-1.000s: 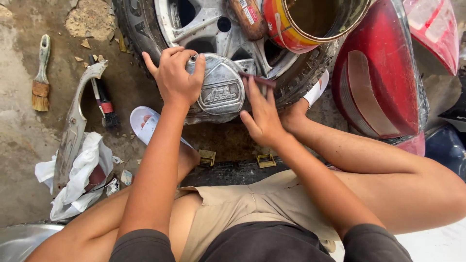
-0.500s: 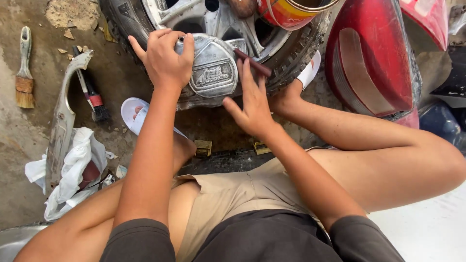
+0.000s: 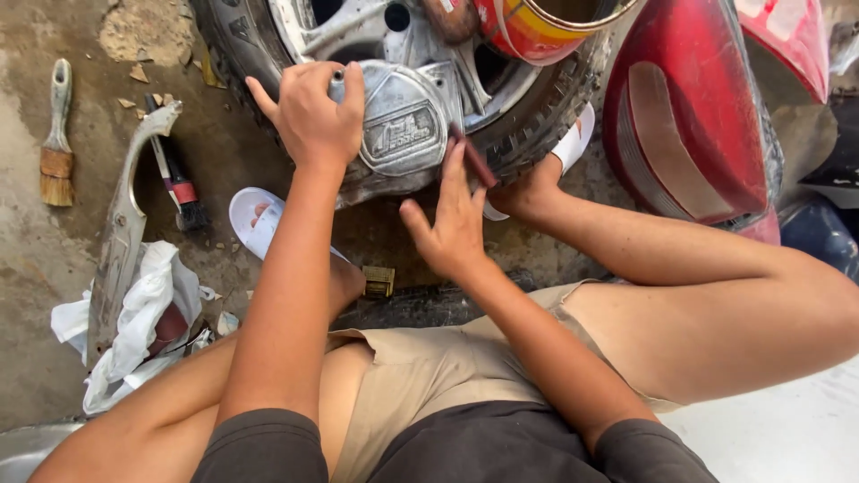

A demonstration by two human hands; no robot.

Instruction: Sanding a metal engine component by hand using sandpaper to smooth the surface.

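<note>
The person squats over a small wheel (image 3: 555,134) lying against the concrete floor (image 3: 54,268), and a round grey metal cover (image 3: 403,134) sits at its hub, in front of the silver spokes. The left hand (image 3: 309,116) is curled over the cover's upper left edge, fingers wrapped around a small metal knob there and gripping it. The right hand (image 3: 452,219) is spread, fingertips pressed to the cover's right rim, with a thin dark reddish tool (image 3: 474,156) held under the fingers against that edge.

The cover looks like cast metal: stiff, fairly heavy for its size, dusty rather than slick, and not something that would bend or crack easily. Its raised rim and that knob seem the surest places to grip; the domed face would probably give the fingers little purchase.

A red and yellow tin can (image 3: 537,27) stands open at the top edge of the view, above the wheel; its inside looks dark and I cannot tell what it holds.

On the left lie a paintbrush (image 3: 56,148), a smaller dark brush (image 3: 179,192), a curved grey metal part (image 3: 125,233) and a crumpled white rag (image 3: 134,331). A red body panel (image 3: 689,125) stands to the right.
</note>
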